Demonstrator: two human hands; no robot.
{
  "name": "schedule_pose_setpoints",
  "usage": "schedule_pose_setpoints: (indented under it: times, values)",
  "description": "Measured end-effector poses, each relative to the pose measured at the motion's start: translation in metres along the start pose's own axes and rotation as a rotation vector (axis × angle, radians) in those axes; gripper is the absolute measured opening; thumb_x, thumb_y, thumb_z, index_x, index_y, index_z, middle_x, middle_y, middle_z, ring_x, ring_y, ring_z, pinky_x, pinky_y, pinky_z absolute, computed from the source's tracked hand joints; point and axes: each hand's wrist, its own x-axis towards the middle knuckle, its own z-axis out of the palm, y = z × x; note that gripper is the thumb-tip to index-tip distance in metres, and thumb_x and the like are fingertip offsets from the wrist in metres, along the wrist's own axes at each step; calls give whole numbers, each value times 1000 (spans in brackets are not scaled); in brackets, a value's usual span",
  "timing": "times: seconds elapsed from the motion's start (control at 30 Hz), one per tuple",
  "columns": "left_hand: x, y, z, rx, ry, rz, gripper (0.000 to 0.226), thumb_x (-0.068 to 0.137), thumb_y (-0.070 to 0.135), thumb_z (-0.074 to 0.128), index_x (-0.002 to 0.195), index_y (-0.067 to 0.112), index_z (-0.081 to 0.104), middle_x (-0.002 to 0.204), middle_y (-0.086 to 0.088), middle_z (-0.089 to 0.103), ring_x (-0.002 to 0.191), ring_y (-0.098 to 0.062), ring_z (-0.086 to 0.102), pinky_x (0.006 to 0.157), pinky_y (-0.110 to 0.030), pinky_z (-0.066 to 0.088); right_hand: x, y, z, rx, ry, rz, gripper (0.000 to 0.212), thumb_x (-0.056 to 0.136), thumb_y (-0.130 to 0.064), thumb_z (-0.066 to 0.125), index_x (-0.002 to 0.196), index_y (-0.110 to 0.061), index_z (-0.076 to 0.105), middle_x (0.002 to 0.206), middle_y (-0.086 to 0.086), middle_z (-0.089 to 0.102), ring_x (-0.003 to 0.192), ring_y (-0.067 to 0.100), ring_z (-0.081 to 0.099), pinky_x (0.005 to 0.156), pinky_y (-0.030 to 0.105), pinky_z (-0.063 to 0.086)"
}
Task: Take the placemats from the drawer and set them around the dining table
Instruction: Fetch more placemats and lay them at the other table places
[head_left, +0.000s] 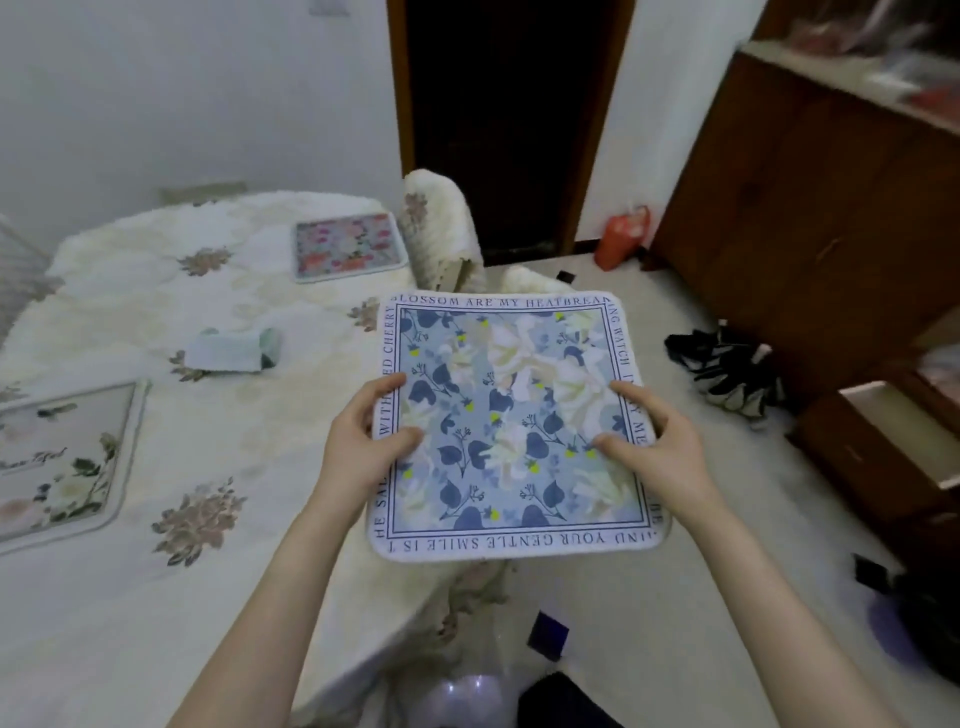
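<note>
A square blue floral placemat (514, 405) with lettering round its border is held flat in the air, over the right edge of the dining table (234, 415). My left hand (366, 441) pinches its left edge, thumb on top. My right hand (660, 447) pinches its right edge the same way. Two more placemats lie on the table's white flowered cloth: a pink floral one (348, 247) at the far side and a pale floral one (57, 462) at the left edge. At the right, the wooden drawer (883, 452) stands pulled open.
A folded pale cloth (234, 351) lies mid-table. A chair with a white cover (441, 228) stands at the table's far right, before a dark doorway (504, 130). A brown cabinet (810, 208) fills the right. Black shoes (727, 369) and a red bag (621, 236) sit on the floor.
</note>
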Motion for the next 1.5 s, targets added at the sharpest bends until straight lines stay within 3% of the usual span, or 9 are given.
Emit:
schedule_pose_setpoints:
  times: [0.33, 0.57, 0.7, 0.83, 0.97, 1.2, 1.3, 1.43, 1.5]
  values:
    - [43, -23, 227, 67, -377, -62, 58, 77, -7, 71, 115, 36, 65, 99, 5, 75, 80, -13, 72, 61, -22, 55, -20, 101, -174, 35, 335, 195, 61, 72, 0, 82, 125, -22, 64, 102, -22, 66, 78, -14, 65, 60, 5, 48]
    - [84, -17, 402, 80, -467, -154, 56, 79, -8, 70, 121, 28, 63, 102, 8, 74, 80, -11, 74, 60, -20, 57, 46, 153, -307, -9, 382, 280, 61, 72, -1, 82, 127, -20, 63, 113, -6, 68, 82, -17, 63, 64, 3, 47]
    - [130, 3, 477, 75, -438, -168, 57, 80, -7, 69, 123, 29, 61, 107, 2, 73, 84, -17, 74, 67, -30, 61, 113, 158, -375, 16, 354, 293, 60, 75, -6, 81, 127, -29, 61, 122, -1, 67, 102, 12, 67, 83, 34, 59]
    - [181, 2, 523, 92, -395, -173, 55, 81, -6, 69, 121, 30, 61, 106, 2, 73, 84, -23, 74, 69, -36, 62, 185, 174, -405, 33, 309, 299, 62, 75, -4, 81, 129, -27, 60, 124, 1, 67, 111, 20, 65, 94, 48, 54]
    - [242, -22, 556, 86, -356, -258, 55, 81, -6, 69, 120, 31, 62, 108, 2, 71, 81, -23, 75, 64, -34, 62, 264, 207, -409, 59, 261, 346, 62, 75, -3, 80, 128, -29, 61, 121, 4, 68, 105, 20, 68, 89, 47, 57]
    - [398, -25, 612, 42, -270, -246, 55, 80, -15, 65, 125, 17, 60, 106, 2, 70, 77, -11, 73, 60, -22, 58, 454, 212, -427, 24, 176, 290, 61, 77, 1, 79, 129, -25, 59, 114, -5, 68, 86, -3, 69, 62, 14, 55]
    - [472, -2, 632, 3, -241, -200, 55, 81, -12, 65, 126, 20, 59, 111, -1, 70, 80, -16, 74, 61, -22, 57, 544, 192, -439, 6, 145, 227, 61, 76, -1, 80, 126, -31, 59, 112, -5, 69, 92, 4, 70, 66, 17, 58]
    - [558, 15, 649, -66, -178, -197, 54, 82, -10, 65, 123, 25, 59, 110, 1, 71, 84, -22, 74, 62, -27, 59, 654, 181, -445, -1, 81, 179, 62, 77, -6, 81, 130, -30, 59, 128, 1, 64, 115, 19, 62, 91, 41, 57]
    - [597, 12, 656, -87, -142, -215, 54, 82, -9, 66, 121, 27, 60, 108, 0, 72, 84, -25, 74, 62, -29, 59, 707, 184, -442, -7, 40, 157, 63, 77, -6, 81, 129, -33, 59, 129, -2, 63, 115, 15, 62, 91, 37, 57]
